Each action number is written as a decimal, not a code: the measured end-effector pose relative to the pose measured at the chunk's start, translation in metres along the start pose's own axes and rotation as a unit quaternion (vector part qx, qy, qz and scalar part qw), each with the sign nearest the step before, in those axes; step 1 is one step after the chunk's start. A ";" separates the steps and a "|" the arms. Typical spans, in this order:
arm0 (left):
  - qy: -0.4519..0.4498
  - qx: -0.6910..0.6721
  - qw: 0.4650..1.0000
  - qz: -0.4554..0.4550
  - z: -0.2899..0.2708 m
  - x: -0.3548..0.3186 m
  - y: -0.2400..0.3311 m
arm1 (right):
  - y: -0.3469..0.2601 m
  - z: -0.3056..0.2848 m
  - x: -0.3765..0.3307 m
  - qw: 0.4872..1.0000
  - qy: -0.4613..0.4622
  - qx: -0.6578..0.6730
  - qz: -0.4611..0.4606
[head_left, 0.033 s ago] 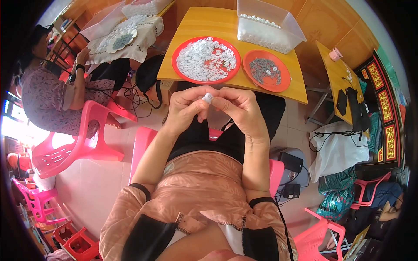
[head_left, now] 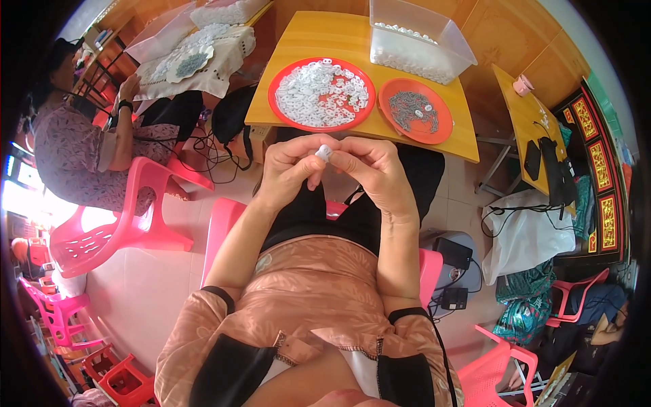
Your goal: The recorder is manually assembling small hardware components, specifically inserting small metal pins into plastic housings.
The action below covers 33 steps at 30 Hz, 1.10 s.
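Observation:
A small white plastic piece (head_left: 325, 153) is pinched between the fingertips of both hands, above my lap. My left hand (head_left: 286, 171) grips it from the left, while the fingers of my right hand (head_left: 371, 168) close on it from the right. Just beyond my hands, a round red tray (head_left: 272, 102) on the table holds many small white plastic pieces (head_left: 312, 95). To its right an orange-red plate (head_left: 439, 130) carries a heap of thin grey metal parts (head_left: 408, 110), with a few white pieces among them.
Both dishes stand on a yellow wooden table (head_left: 319, 30), with a clear plastic bin (head_left: 434, 51) of white pieces behind. At left, a person (head_left: 88, 149) sits on a pink chair (head_left: 129, 217) by a cloth-covered table (head_left: 220, 74). A white bag (head_left: 529, 234) lies at right.

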<state>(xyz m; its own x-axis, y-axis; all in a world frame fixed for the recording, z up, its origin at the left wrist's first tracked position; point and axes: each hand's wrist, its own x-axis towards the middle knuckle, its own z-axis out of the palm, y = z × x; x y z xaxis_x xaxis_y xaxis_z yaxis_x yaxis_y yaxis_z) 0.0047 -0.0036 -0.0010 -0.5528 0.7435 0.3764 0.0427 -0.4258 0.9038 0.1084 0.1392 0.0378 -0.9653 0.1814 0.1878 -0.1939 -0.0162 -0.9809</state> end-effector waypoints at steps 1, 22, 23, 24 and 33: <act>0.007 0.007 1.000 0.007 0.001 0.000 0.000 | 0.000 0.002 0.001 1.000 0.008 0.028 -0.010; 0.017 -0.061 0.992 0.109 0.001 0.010 -0.011 | 0.011 0.009 0.007 0.992 0.015 0.127 -0.015; 0.019 -0.045 0.992 0.115 0.001 0.010 -0.010 | 0.011 0.009 0.007 0.991 0.018 0.134 -0.013; 0.019 -0.045 0.992 0.115 0.000 0.010 -0.010 | 0.010 0.010 0.007 0.991 0.018 0.134 -0.014; -0.018 -0.025 0.993 0.115 -0.007 0.009 -0.008 | 0.008 0.014 0.004 0.990 0.027 0.137 -0.019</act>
<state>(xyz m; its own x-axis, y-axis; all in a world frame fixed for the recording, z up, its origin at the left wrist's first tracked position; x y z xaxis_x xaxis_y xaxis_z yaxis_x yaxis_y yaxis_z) -0.0066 0.0023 -0.0061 -0.5030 0.6417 0.5791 0.1223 -0.6104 0.7826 0.1006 0.1260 0.0312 -0.9471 0.2398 0.2135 -0.2768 -0.2727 -0.9214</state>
